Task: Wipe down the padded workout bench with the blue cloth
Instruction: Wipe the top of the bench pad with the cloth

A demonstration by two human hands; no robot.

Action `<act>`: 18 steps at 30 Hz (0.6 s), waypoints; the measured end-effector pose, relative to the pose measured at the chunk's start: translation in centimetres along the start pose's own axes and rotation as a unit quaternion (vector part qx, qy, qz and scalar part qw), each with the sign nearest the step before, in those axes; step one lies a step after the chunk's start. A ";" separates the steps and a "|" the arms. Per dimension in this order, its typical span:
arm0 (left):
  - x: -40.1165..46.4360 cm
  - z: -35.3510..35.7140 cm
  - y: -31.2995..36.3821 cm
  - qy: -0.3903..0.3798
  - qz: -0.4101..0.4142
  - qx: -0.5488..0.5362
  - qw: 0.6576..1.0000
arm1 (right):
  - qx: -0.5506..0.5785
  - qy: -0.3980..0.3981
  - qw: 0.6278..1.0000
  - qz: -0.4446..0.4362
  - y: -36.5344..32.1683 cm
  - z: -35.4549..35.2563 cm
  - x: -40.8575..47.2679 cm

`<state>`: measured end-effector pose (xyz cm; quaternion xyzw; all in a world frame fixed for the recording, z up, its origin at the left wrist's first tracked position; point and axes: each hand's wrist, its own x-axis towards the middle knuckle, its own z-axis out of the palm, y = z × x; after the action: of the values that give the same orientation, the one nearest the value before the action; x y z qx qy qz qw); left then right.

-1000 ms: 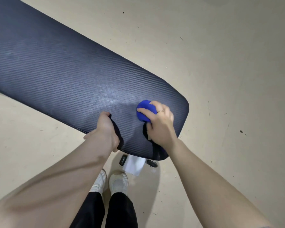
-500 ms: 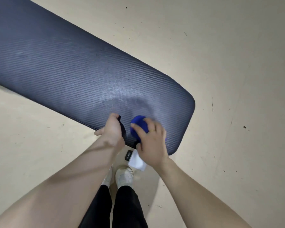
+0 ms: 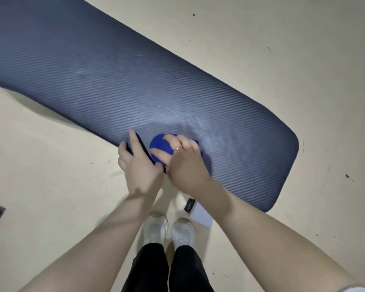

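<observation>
Blue cloth is peeking out in a soft ball from under the fingers of the right hand. Those fingers are curling down over the cloth and pressing it onto the pad, so the hand is holding it tight. A thin ring is showing on one finger.

Just to the left, the left hand is gripping the near edge of the bench pad. Its thumb is lying on top and its other fingers are wrapping under the edge, so it is closing on the pad itself. The two hands are almost touching.

The dark padded bench is stretching long, from the far left down to the near right. The cloth is sitting close to the near edge, toward the right end. Most of the pad is lying up and to the left of the fingers, and a smaller part is lying to the right, before the rounded end.

The right hand is the one nearer to both parts, so I think it will be doing the rubbing. There is lots of open room along the pad. The near edge is close, so the cloth could slip off there.

Bare floor is lying all around. White shoes are standing below.
</observation>
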<state>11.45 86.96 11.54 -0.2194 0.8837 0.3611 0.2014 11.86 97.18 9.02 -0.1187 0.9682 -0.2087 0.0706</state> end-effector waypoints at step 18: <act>-2.4 1.4 0.3 -0.018 -0.261 -0.292 0.920 | -0.062 -0.008 0.998 -0.018 1.7 1.0 -9.1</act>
<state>13.54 88.74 11.95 -0.4849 0.6466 0.5415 0.2316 20.42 100.67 8.20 -0.1422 0.9764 -0.1483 0.0667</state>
